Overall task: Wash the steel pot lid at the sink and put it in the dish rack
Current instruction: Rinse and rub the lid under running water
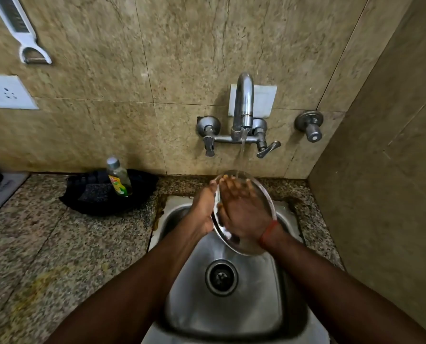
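The round steel pot lid is held tilted over the steel sink, under the running water of the wall tap. My left hand grips the lid's left edge from behind. My right hand lies flat on the lid's near face, fingers spread, pointing up toward the water stream. A red thread band sits on my right wrist. The dish rack is out of view.
A bottle of dish soap and a dark scrub pad sit in a black tray on the granite counter left of the sink. The sink drain is below the lid. A tiled side wall stands close on the right.
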